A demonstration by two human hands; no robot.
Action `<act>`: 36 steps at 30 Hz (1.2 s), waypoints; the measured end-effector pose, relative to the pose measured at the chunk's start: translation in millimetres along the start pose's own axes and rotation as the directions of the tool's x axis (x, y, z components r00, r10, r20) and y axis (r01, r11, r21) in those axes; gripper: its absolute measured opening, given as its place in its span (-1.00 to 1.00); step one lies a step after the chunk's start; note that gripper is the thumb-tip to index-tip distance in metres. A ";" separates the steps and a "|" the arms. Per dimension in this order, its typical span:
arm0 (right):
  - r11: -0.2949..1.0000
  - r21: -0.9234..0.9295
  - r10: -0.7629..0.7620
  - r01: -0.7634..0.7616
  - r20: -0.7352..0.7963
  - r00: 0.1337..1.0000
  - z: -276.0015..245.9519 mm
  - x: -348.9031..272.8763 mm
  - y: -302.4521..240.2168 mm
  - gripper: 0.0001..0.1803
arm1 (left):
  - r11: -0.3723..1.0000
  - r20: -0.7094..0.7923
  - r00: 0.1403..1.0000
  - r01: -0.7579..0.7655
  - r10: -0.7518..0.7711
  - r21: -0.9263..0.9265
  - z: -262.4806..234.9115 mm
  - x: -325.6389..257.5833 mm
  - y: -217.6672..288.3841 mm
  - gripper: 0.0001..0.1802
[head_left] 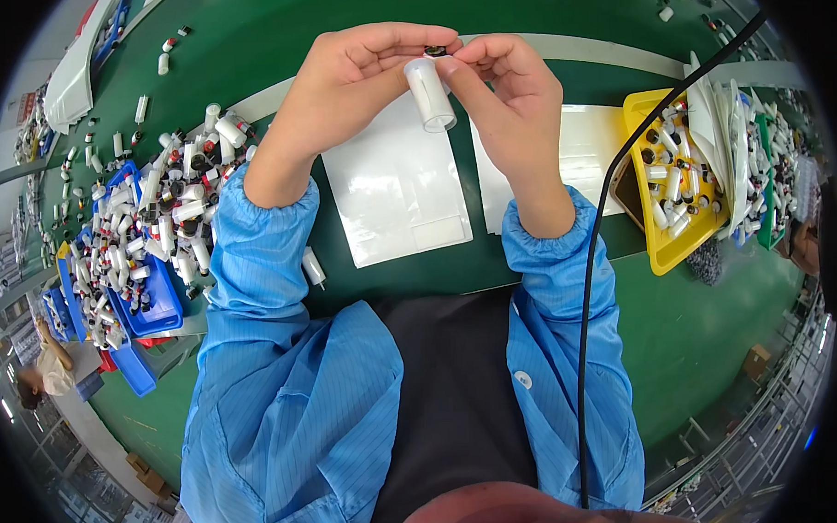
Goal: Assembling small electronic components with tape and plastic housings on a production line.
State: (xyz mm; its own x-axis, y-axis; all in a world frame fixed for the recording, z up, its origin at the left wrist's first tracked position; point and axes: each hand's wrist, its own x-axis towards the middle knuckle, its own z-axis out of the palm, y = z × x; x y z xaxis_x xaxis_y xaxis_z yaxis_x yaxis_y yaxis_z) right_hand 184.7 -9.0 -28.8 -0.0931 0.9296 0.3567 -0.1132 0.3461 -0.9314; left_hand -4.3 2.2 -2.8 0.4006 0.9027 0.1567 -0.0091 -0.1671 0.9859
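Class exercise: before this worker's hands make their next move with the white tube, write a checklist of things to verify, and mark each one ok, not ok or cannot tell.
1. White tube held by both hands: ok.
2. Left hand fingertips at the tube's top: ok.
3. Right hand pinching the tube's top: ok.
4. Small dark part seated on the tube: cannot tell.
5. Tube's lower end open and unblocked: ok.
6. White bags lying flat under the hands: ok.

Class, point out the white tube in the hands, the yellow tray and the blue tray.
white tube (428,95), head view, middle of its side
yellow tray (663,253), head view, bare near rim
blue tray (165,307), head view, bare right rim
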 end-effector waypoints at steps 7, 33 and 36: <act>0.992 0.078 0.098 -0.095 -0.040 0.994 -7.1 4.8 0.6 -0.57 | 0.987 0.101 0.994 -0.015 0.031 -0.158 -3.8 0.2 0.6 -0.57; 0.697 -0.658 0.244 0.286 0.592 0.768 9.1 -113.0 -41.4 -0.80 | 0.464 -0.334 0.942 0.304 -0.020 0.832 -193.7 78.5 -77.1 -0.38; 0.670 -0.677 0.262 0.303 0.599 0.757 11.3 -112.7 -48.8 -0.76 | 0.424 -0.483 0.873 0.461 -0.060 0.780 -169.4 116.1 -112.7 -0.30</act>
State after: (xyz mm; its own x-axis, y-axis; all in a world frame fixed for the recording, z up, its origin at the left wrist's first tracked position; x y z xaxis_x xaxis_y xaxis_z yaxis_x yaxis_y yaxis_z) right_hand 189.6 -132.1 -22.7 -0.6925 0.7180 0.0694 0.5656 0.6002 -0.5656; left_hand -111.9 192.9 -85.8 -0.0923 0.9901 0.1061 0.8953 0.0359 0.4440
